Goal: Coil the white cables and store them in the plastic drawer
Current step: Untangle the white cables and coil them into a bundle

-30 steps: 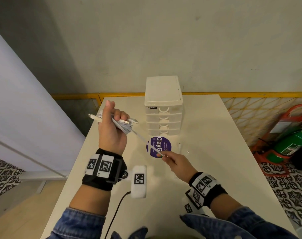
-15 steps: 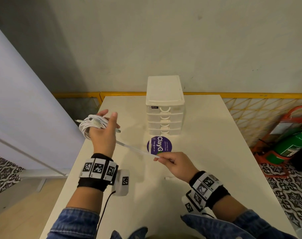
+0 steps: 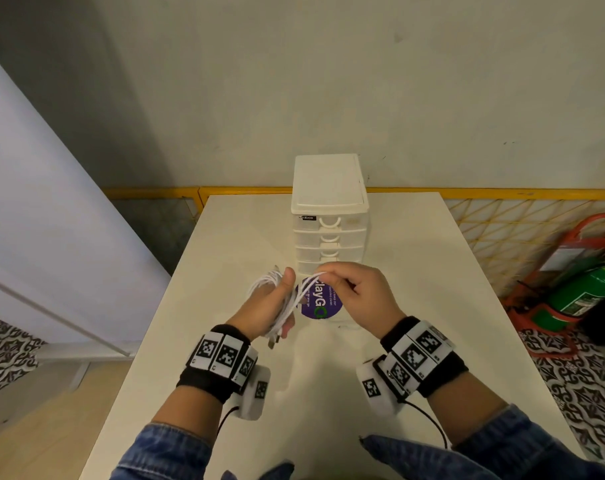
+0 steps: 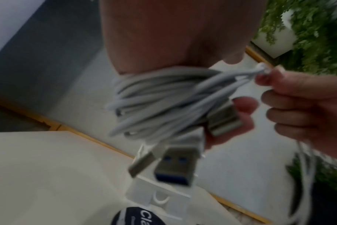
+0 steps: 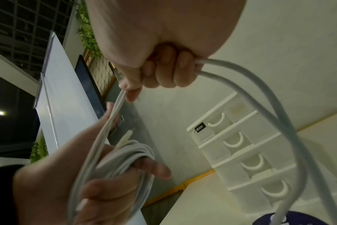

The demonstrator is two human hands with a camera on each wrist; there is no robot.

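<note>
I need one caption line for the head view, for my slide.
Left hand holds coiled white cables; right hand pinches a strand before the white plastic drawer unit.

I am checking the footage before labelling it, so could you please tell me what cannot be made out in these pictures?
- Drawer unit: contents unreadable through the cloudy fronts, head view.
- Purple sticker: wording partly covered by the right hand and cables.
- USB plugs: blurred, left wrist view.
- Left hand: fingers hidden behind the coil.

White on cream, with purple and denim

We see white cables (image 3: 275,289), a white drawer unit (image 3: 330,216) on a cream tabletop (image 3: 415,271), a purple round sticker (image 3: 323,303), black-and-white checker-patterned wristbands (image 3: 221,355), blue denim sleeves (image 3: 162,452).
</note>
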